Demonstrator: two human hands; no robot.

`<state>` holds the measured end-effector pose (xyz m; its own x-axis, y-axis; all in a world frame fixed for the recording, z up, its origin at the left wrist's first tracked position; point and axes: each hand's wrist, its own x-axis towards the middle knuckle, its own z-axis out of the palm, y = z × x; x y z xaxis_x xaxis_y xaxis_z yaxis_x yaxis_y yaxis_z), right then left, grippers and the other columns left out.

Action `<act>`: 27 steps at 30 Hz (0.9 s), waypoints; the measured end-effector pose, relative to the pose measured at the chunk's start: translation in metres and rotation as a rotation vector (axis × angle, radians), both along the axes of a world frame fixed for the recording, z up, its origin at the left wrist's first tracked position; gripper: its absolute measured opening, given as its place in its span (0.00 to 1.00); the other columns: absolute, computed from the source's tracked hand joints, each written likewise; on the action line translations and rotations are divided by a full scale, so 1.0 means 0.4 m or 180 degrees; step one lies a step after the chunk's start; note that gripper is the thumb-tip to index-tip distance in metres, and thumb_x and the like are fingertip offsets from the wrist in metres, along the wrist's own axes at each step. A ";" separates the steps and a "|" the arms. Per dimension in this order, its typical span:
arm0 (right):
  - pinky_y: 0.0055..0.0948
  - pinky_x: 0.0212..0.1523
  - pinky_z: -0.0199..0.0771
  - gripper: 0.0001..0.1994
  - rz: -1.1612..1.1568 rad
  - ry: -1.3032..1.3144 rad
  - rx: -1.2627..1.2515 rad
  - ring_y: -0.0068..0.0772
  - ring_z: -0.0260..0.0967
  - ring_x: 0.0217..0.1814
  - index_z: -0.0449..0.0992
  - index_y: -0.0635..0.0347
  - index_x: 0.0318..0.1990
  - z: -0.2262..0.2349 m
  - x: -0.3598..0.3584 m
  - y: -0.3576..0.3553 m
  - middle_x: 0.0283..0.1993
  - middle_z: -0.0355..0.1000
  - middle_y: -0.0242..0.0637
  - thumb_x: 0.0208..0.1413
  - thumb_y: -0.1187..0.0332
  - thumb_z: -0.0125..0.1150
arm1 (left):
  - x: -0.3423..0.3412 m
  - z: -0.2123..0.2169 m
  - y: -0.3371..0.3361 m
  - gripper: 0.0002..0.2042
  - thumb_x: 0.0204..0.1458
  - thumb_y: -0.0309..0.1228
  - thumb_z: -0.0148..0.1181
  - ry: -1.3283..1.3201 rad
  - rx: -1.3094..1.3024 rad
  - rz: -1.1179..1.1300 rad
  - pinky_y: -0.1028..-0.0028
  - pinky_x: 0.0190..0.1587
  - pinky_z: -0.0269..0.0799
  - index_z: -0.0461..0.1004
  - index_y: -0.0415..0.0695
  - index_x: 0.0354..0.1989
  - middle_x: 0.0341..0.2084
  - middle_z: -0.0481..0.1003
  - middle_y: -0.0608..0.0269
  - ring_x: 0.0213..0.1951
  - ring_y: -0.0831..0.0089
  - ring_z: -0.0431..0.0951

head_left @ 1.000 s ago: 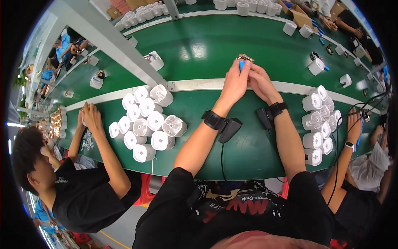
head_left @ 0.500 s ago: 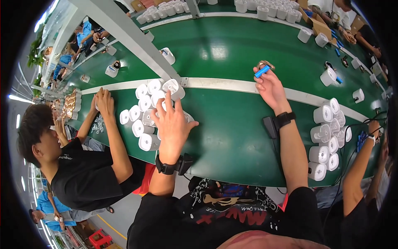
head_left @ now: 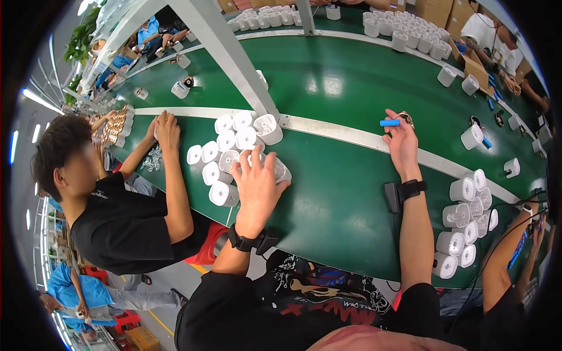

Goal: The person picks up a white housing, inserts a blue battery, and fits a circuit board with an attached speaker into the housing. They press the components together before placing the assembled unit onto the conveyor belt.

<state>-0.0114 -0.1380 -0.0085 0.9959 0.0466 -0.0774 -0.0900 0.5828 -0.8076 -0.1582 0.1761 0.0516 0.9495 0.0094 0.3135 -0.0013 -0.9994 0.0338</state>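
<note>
- Long green work table (head_left: pixel 351 193): it bears a heap of white moulded plastic cylindrical housings (head_left: pixel 234 155) at the person's left, and a second heap (head_left: pixel 468 225) at the right
- Left hand (head_left: pixel 256 186): fingers spread, palm down on the near edge of the left heap, closed on nothing as yet; the housings look light, rigid and smooth, best gripped around the barrel
- Right hand (head_left: pixel 401 145): pinching a small blue pen-like tool (head_left: pixel 389 123) and a small metal part (head_left: pixel 405 119), well apart from both heaps
</note>
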 end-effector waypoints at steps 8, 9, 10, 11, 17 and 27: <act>0.17 0.27 0.57 0.15 -0.0506 -0.0204 -0.0006 0.15 0.61 0.33 0.70 0.62 0.56 -0.011 -0.003 0.000 0.39 0.70 0.28 0.69 0.63 0.50 | 0.052 0.010 -0.048 0.36 0.31 0.29 0.77 0.0605 -0.0840 -0.1006 0.57 0.57 0.62 0.72 0.48 0.56 0.55 0.70 0.60 0.56 0.53 0.66; 0.17 0.27 0.57 0.15 -0.0567 -0.0188 -0.0014 0.15 0.61 0.33 0.70 0.62 0.56 -0.018 -0.004 -0.007 0.39 0.70 0.28 0.69 0.63 0.50 | 0.071 0.000 -0.067 0.36 0.31 0.28 0.77 0.0827 -0.1193 -0.1350 0.59 0.56 0.64 0.71 0.48 0.56 0.54 0.71 0.61 0.55 0.54 0.68; 0.16 0.26 0.56 0.14 -0.0743 -0.0227 0.0047 0.14 0.61 0.31 0.71 0.62 0.55 -0.033 0.002 -0.012 0.39 0.71 0.28 0.68 0.64 0.52 | 0.094 -0.011 -0.096 0.36 0.31 0.28 0.77 0.0855 -0.1194 -0.1421 0.59 0.56 0.64 0.71 0.48 0.56 0.54 0.71 0.61 0.55 0.54 0.68; 0.16 0.25 0.55 0.14 -0.0930 -0.0270 0.0104 0.14 0.61 0.30 0.73 0.63 0.53 -0.046 0.009 -0.018 0.38 0.71 0.28 0.67 0.64 0.53 | 0.119 -0.024 -0.133 0.36 0.32 0.26 0.76 0.0700 -0.1713 -0.1727 0.63 0.55 0.67 0.70 0.47 0.57 0.51 0.73 0.59 0.53 0.56 0.71; 0.17 0.29 0.67 0.13 -0.1890 -0.0433 -0.0476 0.14 0.67 0.31 0.77 0.68 0.49 -0.004 0.012 -0.026 0.43 0.76 0.34 0.64 0.66 0.58 | 0.300 -0.129 -0.327 0.35 0.34 0.23 0.75 0.1236 -0.3652 -0.2141 0.65 0.54 0.72 0.68 0.41 0.56 0.45 0.75 0.53 0.49 0.60 0.76; 0.24 0.40 0.80 0.09 -0.2449 -0.1118 -0.1442 0.23 0.76 0.34 0.79 0.72 0.45 0.017 -0.011 -0.053 0.41 0.78 0.41 0.58 0.78 0.61 | 0.441 -0.163 -0.475 0.33 0.38 0.20 0.70 0.0851 -0.4057 -0.2585 0.70 0.56 0.70 0.67 0.38 0.57 0.46 0.74 0.58 0.50 0.68 0.75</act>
